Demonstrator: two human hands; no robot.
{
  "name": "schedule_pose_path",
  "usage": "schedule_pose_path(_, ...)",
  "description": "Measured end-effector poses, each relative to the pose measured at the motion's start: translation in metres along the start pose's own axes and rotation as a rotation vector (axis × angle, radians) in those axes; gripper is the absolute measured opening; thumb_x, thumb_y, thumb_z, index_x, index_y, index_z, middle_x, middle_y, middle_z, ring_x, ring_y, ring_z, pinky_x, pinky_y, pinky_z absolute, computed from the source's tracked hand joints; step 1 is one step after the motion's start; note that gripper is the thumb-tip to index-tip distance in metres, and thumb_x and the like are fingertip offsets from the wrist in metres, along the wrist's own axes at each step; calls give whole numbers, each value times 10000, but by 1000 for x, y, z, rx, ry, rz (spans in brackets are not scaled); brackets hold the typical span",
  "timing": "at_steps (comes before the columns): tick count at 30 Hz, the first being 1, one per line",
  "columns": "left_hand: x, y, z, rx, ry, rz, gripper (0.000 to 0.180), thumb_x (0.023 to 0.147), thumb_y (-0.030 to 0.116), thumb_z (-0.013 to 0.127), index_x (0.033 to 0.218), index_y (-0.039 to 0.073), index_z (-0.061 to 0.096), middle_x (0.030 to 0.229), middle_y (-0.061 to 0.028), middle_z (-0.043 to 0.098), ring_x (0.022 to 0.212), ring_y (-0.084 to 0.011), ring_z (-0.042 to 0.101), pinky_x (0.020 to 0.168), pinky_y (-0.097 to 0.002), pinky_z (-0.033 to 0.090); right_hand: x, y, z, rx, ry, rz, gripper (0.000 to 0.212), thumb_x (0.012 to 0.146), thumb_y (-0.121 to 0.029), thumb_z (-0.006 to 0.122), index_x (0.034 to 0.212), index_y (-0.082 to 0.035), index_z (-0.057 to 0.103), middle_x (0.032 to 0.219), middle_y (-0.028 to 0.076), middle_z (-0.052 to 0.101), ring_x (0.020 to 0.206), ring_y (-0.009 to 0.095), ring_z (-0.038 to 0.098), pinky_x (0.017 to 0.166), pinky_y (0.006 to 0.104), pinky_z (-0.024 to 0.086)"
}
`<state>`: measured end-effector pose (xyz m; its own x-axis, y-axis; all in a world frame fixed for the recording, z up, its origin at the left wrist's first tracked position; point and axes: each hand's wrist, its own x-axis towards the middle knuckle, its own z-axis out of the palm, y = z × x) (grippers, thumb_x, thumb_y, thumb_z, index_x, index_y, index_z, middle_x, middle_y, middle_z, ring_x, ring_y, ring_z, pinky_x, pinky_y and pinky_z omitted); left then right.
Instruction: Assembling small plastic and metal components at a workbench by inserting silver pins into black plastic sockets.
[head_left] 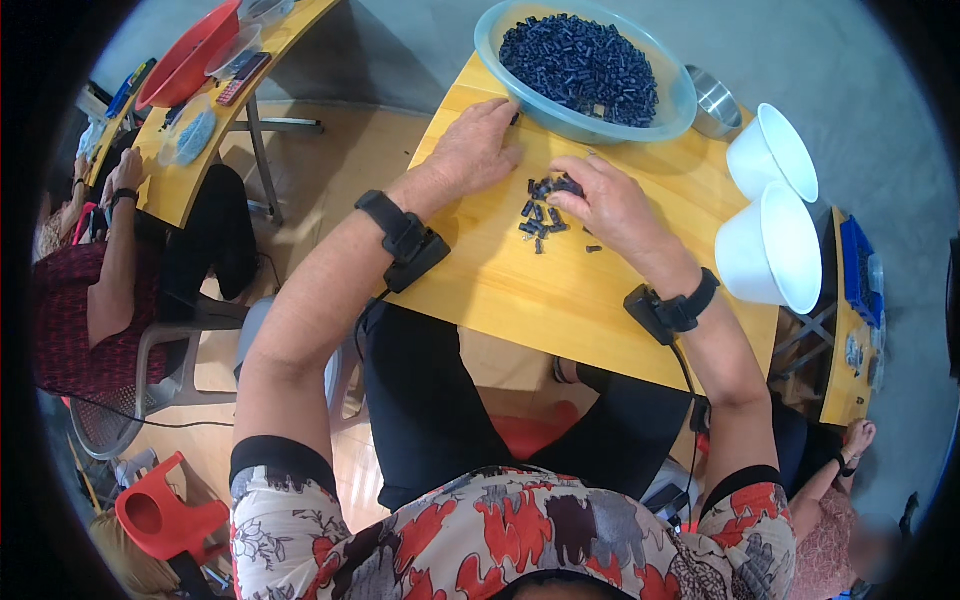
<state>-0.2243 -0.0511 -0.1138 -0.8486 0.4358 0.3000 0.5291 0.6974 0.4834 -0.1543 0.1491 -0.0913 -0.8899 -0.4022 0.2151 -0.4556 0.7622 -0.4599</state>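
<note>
My left hand (475, 150) rests at the left edge of the yellow table, beside the blue basin. Its thumb stands apart from the loosely bent fingers, and a small dark part (515, 118) lies against the fingertips. Over a loose cluster of small dark cylindrical parts (540, 217), my right hand (612, 203) pinches several similar parts (568, 186) between thumb and fingers. Its palm side is hidden. A wide translucent blue basin (487, 62) at the far end holds a heap of the same dark parts (575, 68). Black straps with small boxes circle both wrists.
Two white bowls (765, 245) and a metal bowl (713, 103) stand along the right side of the yellow table (480, 285). Another table (160, 190) to the left carries a red basin (190, 60). A red chair (170, 510) and people sit nearby. Cables hang from my wrists.
</note>
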Motion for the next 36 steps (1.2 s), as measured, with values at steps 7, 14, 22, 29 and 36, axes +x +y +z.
schedule_pose_path(7, 5, -3, -8, -26, -156, 26, 552, 805, 144, 546, 1314, 15, 375, 1321, -180, 418, 1206, -318, 415, 1038, -380, 328, 2, 32, -19, -187, 114, -97, 222, 841, -145, 552, 1027, -26, 579, 1025, 153, 604, 942, 321, 564, 820, 403, 458)
schedule_pose_path(14, 14, -2, -4, 60, -212, 91, 454, 823, 89, 525, 1261, 0, 442, 1227, -175, 509, 1154, -291, 475, 996, -370, 385, 0, 47, -12, -207, 3, -113, 242, 877, -94, 496, 1098, -7, 544, 1154, 161, 551, 1101, 324, 494, 939, 394, 403)
schedule_pose_path(22, -17, 15, -5, -320, -268, 91, 396, 853, 27, 498, 1247, 51, 469, 1182, -146, 530, 1082, -261, 532, 955, -341, 424, -17, 30, -20, -6, -143, -55, 270, 887, -104, 474, 1135, -13, 529, 1203, 150, 524, 1150, 319, 462, 969, 385, 376)
schedule_pose_path(29, -28, -10, -4, -1, 119, 112, 420, 869, 110, 495, 1280, 48, 436, 1260, -189, 471, 1162, -282, 469, 989, -349, 386, -26, 40, -15, -45, 44, -65, 274, 892, -147, 480, 1124, -13, 540, 1205, 178, 509, 1116, 331, 484, 937, 387, 401)
schedule_pose_path(36, -36, 19, -15, -269, -58, 84, 385, 863, 169, 518, 1208, 0, 498, 1063, -192, 601, 947, -294, 590, 863, -361, 449, -62, 21, -33, -55, 80, -28, 290, 906, -180, 470, 1138, -20, 536, 1234, 160, 498, 1127, 328, 478, 954, 373, 386)
